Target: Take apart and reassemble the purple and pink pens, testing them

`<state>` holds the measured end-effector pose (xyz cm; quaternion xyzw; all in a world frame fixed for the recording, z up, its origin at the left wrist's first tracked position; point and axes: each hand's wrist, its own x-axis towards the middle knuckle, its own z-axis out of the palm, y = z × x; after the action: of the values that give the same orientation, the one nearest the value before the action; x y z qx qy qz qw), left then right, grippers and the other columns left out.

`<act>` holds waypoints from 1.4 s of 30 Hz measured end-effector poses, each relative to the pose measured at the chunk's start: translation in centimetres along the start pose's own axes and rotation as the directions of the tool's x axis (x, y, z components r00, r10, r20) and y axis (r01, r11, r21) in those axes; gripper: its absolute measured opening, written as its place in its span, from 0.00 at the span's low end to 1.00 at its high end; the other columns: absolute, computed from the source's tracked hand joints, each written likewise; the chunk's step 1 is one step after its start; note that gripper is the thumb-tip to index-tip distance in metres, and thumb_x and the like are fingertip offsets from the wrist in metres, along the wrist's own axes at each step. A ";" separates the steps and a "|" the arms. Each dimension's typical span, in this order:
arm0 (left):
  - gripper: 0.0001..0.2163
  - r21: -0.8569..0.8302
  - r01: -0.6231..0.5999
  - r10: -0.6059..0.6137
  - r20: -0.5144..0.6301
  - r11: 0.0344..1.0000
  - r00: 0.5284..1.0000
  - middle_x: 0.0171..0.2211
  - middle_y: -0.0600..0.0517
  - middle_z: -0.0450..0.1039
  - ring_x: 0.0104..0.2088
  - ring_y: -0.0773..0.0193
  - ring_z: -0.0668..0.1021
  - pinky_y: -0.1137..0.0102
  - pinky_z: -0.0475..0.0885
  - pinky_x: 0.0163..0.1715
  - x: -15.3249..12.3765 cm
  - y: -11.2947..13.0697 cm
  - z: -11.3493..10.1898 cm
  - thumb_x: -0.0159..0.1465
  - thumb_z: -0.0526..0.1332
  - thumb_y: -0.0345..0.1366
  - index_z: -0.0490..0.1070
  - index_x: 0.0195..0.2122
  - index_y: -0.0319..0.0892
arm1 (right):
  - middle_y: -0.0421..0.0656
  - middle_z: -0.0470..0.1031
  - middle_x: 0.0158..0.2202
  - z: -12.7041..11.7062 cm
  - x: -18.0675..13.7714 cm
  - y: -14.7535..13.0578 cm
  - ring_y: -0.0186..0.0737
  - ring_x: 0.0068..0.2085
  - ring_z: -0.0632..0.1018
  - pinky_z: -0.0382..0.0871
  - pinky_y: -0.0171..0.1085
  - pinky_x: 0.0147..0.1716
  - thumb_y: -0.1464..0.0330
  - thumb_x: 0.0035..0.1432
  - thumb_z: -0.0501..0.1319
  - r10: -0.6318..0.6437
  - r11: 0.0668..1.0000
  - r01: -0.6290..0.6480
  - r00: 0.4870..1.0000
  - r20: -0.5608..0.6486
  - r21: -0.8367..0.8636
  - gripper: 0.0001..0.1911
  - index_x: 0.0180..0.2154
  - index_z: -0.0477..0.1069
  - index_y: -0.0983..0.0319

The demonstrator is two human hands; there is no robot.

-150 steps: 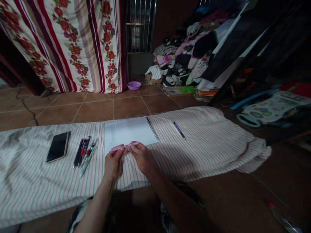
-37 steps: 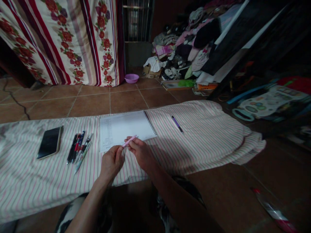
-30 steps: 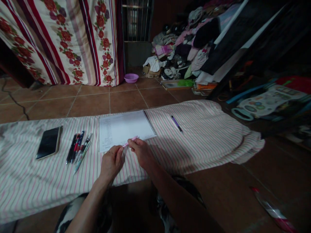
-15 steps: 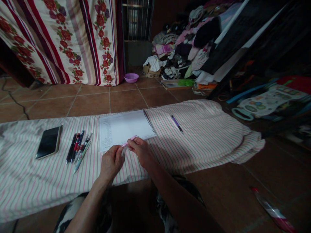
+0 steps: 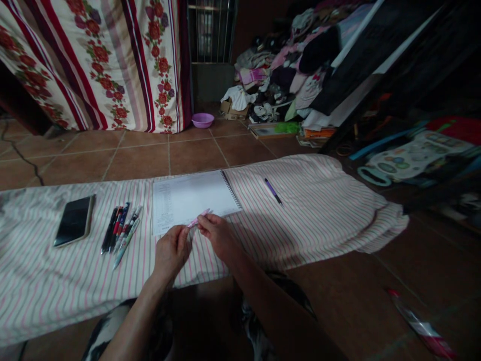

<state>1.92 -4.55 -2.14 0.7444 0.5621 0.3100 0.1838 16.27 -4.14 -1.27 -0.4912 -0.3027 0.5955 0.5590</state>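
Observation:
Both my hands hold one pink pen (image 5: 193,221) over the near edge of a spiral notebook (image 5: 191,193). My left hand (image 5: 172,250) pinches its lower left end, and my right hand (image 5: 218,233) grips it farther up, its tip pointing up and to the right. The notebook lies open at a mostly white page with print down its left side and the spiral on the right. To its left, several pens (image 5: 119,230) lie side by side in a bunch. A purple pen (image 5: 273,191) lies alone to the right of the notebook.
A smartphone (image 5: 74,220) with a dark screen lies at the left on the striped cloth (image 5: 319,210). Beyond are the tiled floor, a purple basin (image 5: 203,120) and a clothes heap (image 5: 285,70). A bottle (image 5: 421,323) lies on the floor at lower right.
Hardly anything differs. Both hands keep their hold on the pink pen in almost the same spot, and the whole view has shifted very slightly.

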 end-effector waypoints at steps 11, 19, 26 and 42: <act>0.14 0.019 0.014 -0.014 0.030 1.000 0.999 0.29 0.51 0.75 0.29 0.62 0.77 0.71 0.66 0.29 -0.1 0.1 -0.2 0.65 0.47 0.42 0.70 0.35 0.42 | 0.40 0.69 0.27 0.9 -1.0 -1.5 0.33 0.31 0.71 0.68 0.34 0.36 0.63 0.46 0.63 -0.017 0.994 0.011 0.999 0.051 0.111 0.09 0.22 0.69 0.62; 0.15 0.015 -0.004 0.004 0.049 1.000 0.999 0.28 0.51 0.75 0.29 0.62 0.76 0.71 0.66 0.29 0.0 -0.2 -0.1 0.65 0.46 0.41 0.70 0.35 0.42 | 0.40 0.70 0.25 0.7 -0.5 -0.6 0.32 0.29 0.70 0.67 0.36 0.38 0.62 0.41 0.66 0.038 0.994 -0.034 0.999 -0.039 0.100 0.12 0.24 0.71 0.64; 0.15 0.056 -0.002 -0.001 0.052 0.998 0.999 0.29 0.51 0.74 0.29 0.62 0.75 0.70 0.65 0.30 0.0 -0.1 -0.1 0.66 0.45 0.42 0.69 0.35 0.42 | 0.41 0.72 0.28 1.0 -0.9 -1.1 0.34 0.31 0.72 0.67 0.34 0.34 0.57 0.45 0.64 0.042 0.998 -0.041 0.999 -0.009 0.048 0.15 0.28 0.71 0.63; 0.15 0.030 -0.012 0.009 0.075 0.999 0.997 0.28 0.51 0.74 0.29 0.62 0.75 0.70 0.65 0.30 0.0 0.0 -0.2 0.66 0.45 0.42 0.69 0.34 0.42 | 0.38 0.68 0.22 0.6 -0.7 -0.8 0.31 0.25 0.68 0.60 0.32 0.25 0.59 0.48 0.60 -0.015 0.993 0.011 0.999 -0.034 -0.120 0.13 0.23 0.68 0.62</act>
<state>1.79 -4.61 -1.97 0.7612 0.5554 0.2744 0.1919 15.98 -4.57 -0.16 -0.5321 -0.3312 0.5640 0.5377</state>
